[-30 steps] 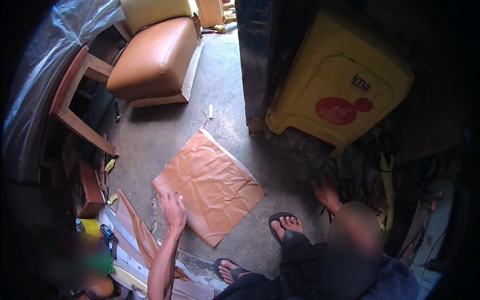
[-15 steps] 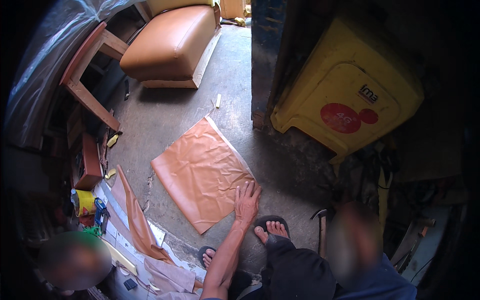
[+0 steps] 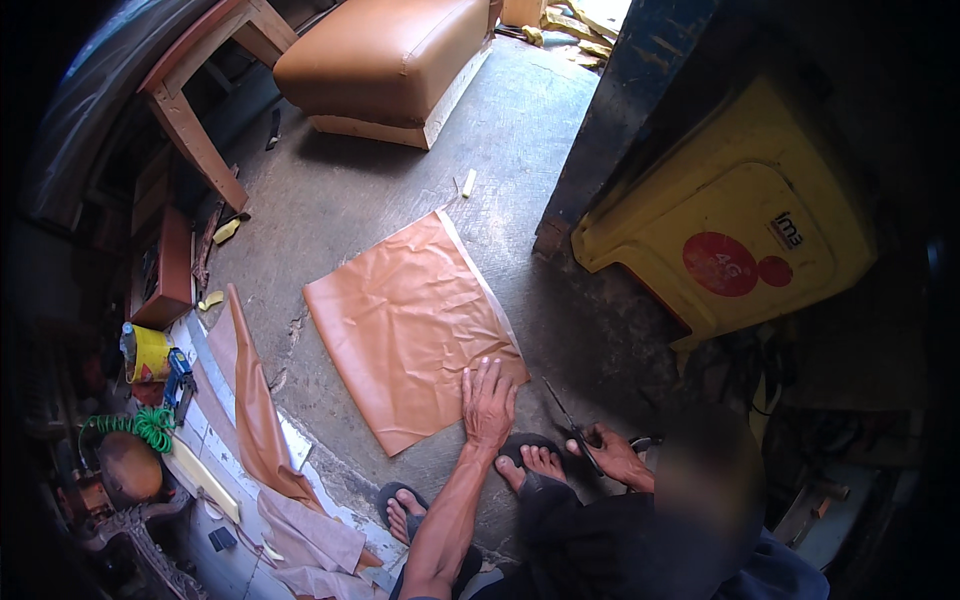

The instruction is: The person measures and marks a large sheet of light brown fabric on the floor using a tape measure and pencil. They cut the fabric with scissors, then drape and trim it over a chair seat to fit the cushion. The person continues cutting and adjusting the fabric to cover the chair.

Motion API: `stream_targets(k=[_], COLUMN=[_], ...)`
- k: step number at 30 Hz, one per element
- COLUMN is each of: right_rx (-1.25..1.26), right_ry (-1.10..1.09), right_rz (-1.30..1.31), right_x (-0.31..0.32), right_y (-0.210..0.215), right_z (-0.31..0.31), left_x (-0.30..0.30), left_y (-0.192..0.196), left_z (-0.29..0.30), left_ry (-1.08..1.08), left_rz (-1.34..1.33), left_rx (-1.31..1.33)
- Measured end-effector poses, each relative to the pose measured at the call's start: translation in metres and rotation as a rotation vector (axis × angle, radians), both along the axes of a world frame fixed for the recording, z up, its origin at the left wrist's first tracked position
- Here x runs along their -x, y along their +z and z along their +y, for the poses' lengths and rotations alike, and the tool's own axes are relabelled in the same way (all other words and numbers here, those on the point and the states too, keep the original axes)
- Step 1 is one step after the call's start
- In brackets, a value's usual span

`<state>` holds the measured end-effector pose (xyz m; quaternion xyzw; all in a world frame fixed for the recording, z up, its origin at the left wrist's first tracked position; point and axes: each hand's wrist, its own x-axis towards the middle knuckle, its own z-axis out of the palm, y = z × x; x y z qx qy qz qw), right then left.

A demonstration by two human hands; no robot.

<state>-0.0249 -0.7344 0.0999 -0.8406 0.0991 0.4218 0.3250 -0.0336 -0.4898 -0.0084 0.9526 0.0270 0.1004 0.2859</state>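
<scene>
Pressing flat, the left hand [image 3: 489, 405] bears on the near right corner of a brown leatherette sheet [image 3: 400, 320], its fingers straight, slightly spread and gripping nothing. The creased sheet lies on the floor [image 3: 350, 190] just beyond the person's sandalled feet [image 3: 541, 461]. The right hand [image 3: 612, 455] has its fingers closed round what look like dark scissors [image 3: 561, 405], near that corner; how far apart the blades stand is hard to tell. Good handling here probably means smoothing creases outward with a firm palm and keeping the points clear of fingertips and toes. The grey floor is worn, and darker toward the right, where a yellow plastic stool [image 3: 740, 200] stands beside a dark post [image 3: 640, 110]. A brown upholstered seat [image 3: 380, 65] stands farther off, a wooden frame [image 3: 200, 130] to its left.
</scene>
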Motion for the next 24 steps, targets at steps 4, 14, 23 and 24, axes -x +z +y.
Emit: stream_targets(k=[4, 14, 23, 24], right_rx=[-0.072, -0.215, -0.039, -0.056], right_ry=[0.003, -0.134, -0.05, -0.058], right_rz=[0.078, 0.137, 0.095, 0.093], right_x=[-0.009, -0.023, -0.023, -0.024], right_y=[-0.013, -0.004, -0.004, -0.005], right_z=[0.019, 0.039, 0.045, 0.046], left_x=[0.003, -0.012, -0.012, -0.012], left_y=[0.0, 0.004, -0.003, -0.003], left_z=[0.001, -0.012, -0.015, -0.015], left_ry=[0.028, 0.097, 0.069, 0.063], left_rz=[0.007, -0.002, -0.085, -0.091], left_rx=[0.04, 0.099, 0.008, 0.004])
